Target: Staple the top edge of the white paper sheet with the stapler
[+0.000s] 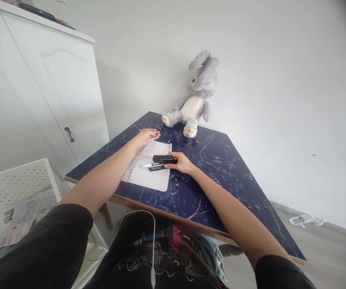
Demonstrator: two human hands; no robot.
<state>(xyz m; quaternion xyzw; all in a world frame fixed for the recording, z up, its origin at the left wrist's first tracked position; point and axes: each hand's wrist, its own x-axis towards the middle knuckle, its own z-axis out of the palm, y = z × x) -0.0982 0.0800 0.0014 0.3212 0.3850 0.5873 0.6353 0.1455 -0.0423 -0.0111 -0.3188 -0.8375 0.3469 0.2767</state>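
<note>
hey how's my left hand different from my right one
Your left hand is open with fingers extended, while your right hand grips the black stapler. The left hand is by the paper's far left corner; the right hand is at its right edge. Both are bare.

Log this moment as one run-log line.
left hand: open, by far end of paper | right hand: holding black stapler over paper | plush rabbit: seated on blue table
</note>
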